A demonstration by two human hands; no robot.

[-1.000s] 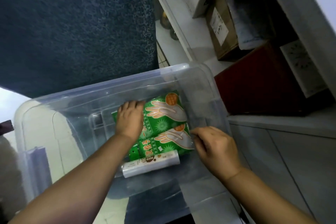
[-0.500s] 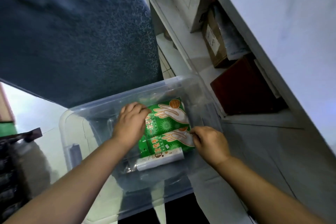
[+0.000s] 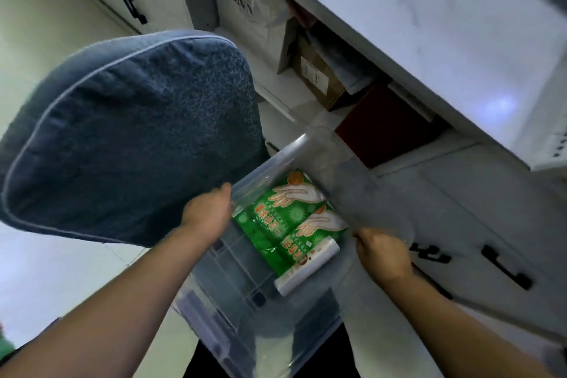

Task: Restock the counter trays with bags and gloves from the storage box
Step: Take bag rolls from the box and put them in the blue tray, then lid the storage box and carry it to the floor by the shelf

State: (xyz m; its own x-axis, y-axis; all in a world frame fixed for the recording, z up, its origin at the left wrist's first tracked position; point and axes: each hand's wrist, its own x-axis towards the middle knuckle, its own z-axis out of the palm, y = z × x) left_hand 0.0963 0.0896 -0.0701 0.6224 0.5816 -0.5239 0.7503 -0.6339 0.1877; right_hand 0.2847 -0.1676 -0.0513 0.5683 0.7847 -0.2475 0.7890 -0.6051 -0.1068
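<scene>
The box [image 3: 276, 255], a clear plastic tub, is sitting tilted in the lower middle of the frame, and both hands are holding it by its long walls. The left hand [image 3: 208, 212] is closing over the left rim, fingers curled inside against the wall; the right hand [image 3: 383, 252] is gripping the right wall lower down, fingers wrapped around the edge, though blur is hiding just how the fingertips lie. Inside, two green glove packs [image 3: 291, 224] are lying side by side on the floor of the box, touching each other, and a white roll [image 3: 306, 267] of bags is resting against their lower end. The packs look soft, light and glossy, so they are likely slippery and would crumple in a pinch; taking each flat across its width, or by the sealed end, seems the surest hold. The roll looks firmer and is round, so it may be rolling as the box is tipping; wrapping the fingers round its middle should do. The box itself appears stiff but thin-walled and nearly empty, hence light, and holding it at opposite rims is suiting it well. A blue cushion [image 3: 129, 132] is filling the left of the frame just beside the box, and a white counter [image 3: 429, 24] is running along the upper right, with shelves [image 3: 306, 107] beneath it.
</scene>
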